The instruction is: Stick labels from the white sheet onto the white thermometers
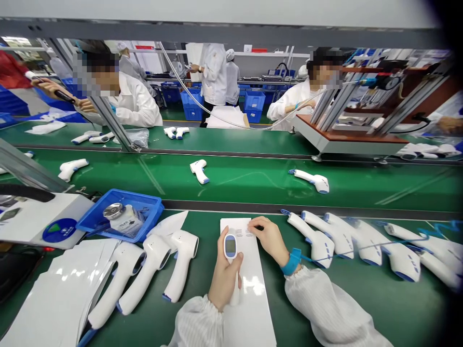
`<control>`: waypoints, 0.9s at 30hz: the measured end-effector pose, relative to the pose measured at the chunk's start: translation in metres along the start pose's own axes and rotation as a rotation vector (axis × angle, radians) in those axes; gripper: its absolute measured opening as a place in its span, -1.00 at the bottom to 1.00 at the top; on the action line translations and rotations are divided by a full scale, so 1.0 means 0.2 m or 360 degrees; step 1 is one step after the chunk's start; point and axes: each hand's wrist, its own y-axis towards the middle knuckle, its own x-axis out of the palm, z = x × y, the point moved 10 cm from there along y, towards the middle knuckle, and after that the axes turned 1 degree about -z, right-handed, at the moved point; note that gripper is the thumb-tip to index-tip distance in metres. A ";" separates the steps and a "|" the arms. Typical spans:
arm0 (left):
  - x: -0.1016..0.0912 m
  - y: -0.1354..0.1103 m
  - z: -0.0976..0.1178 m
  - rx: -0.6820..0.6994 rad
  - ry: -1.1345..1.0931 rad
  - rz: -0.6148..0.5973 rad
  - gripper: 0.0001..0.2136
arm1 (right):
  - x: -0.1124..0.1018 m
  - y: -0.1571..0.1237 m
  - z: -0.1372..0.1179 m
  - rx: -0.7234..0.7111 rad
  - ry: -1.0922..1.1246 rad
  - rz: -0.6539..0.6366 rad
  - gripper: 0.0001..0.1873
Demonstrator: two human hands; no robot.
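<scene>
My left hand (224, 275) grips a white infrared thermometer (230, 246) upright by its handle, with the small display facing up. My right hand (265, 238) rests flat on a white printed sheet (246, 308) beside it, holding nothing, and a blue wrist strap (292, 261) circles that wrist. Several white thermometers with blue trim (155, 274) lie in a row on the green bench to my left. More of them (361, 243) lie side by side to my right, with thin blue cords across them.
A blue tray (119, 214) at the left holds a metal roll and a white package. Beyond the bench, a green conveyor belt (253, 180) carries several thermometers. Co-workers in white coats and blue crates stand past the far belt, behind a metal frame.
</scene>
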 end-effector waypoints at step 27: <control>0.00 -0.01 0.00 -0.0001 0.0007 -0.0001 -0.29 | 0.01 0.08 -0.06 -0.0157 -0.0033 -0.0225 -0.90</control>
